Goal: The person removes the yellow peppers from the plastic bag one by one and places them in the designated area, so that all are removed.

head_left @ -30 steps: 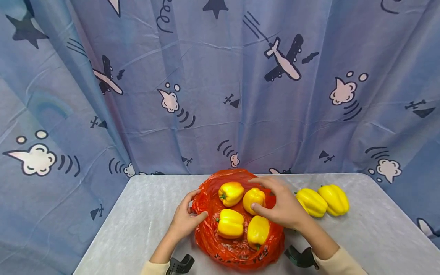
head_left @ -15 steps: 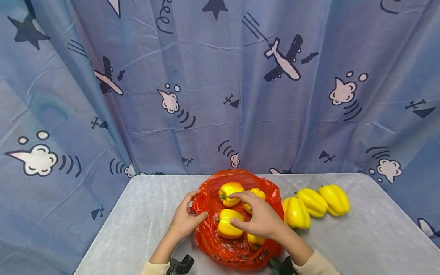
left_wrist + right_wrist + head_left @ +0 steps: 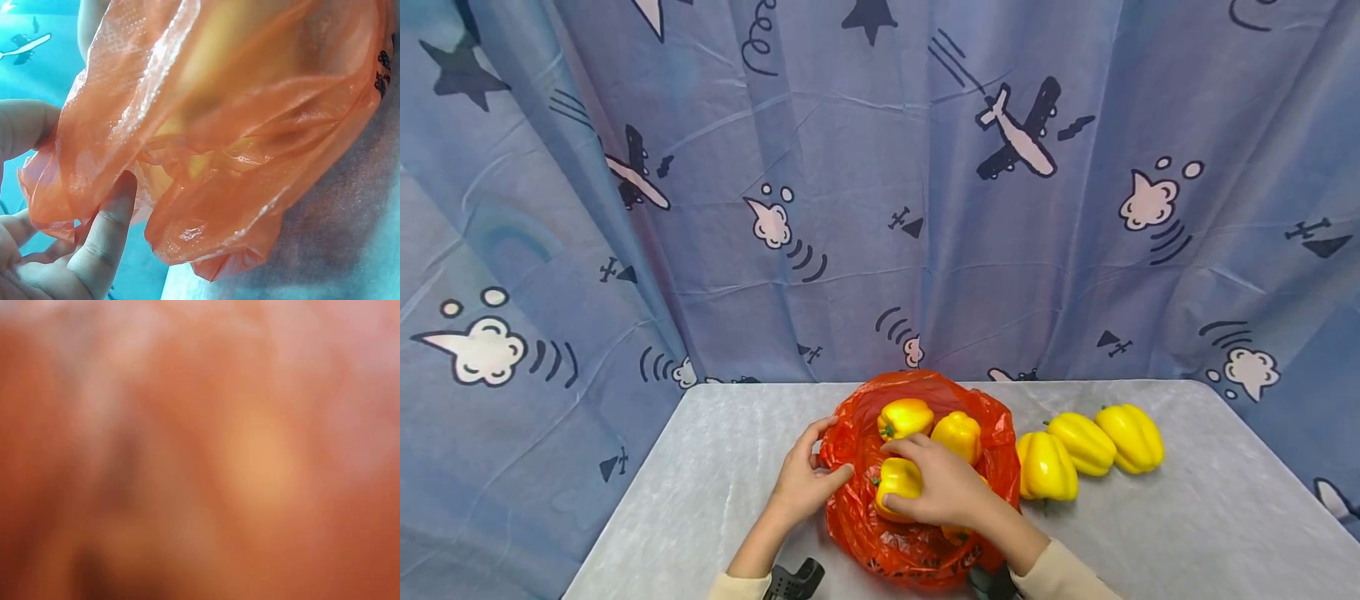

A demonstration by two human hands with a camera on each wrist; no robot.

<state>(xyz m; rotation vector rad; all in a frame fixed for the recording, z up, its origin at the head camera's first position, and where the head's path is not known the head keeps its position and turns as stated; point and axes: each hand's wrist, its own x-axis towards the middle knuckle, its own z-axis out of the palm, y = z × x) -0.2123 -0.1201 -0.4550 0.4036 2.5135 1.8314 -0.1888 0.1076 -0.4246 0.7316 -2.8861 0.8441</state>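
Observation:
An opened red plastic bag [image 3: 853,546] sits on the table with several yellow bell peppers in it. My left hand [image 3: 805,479] holds the left side of its rim; in the left wrist view the fingers [image 3: 103,247] lie against the thin film. My right hand [image 3: 951,490] reaches down inside, thumb and fingers around the front-left bell pepper [image 3: 895,487]. Behind it lie another bell pepper [image 3: 904,417] and one more [image 3: 958,437] to its right. The front-right pepper is mostly hidden under the right hand. Only blurred orange shows in the right wrist view.
Right of the bag, three more yellow peppers lie in a slanting row: a near one [image 3: 1048,468], a middle one [image 3: 1082,444] and a far one [image 3: 1129,439]. The grey-white table [image 3: 700,467] ends at a blue patterned curtain [image 3: 850,208].
My right hand has moved left and down from the back-right pepper to the front-left one, which its fingers now go around. The left hand stays at the rim.

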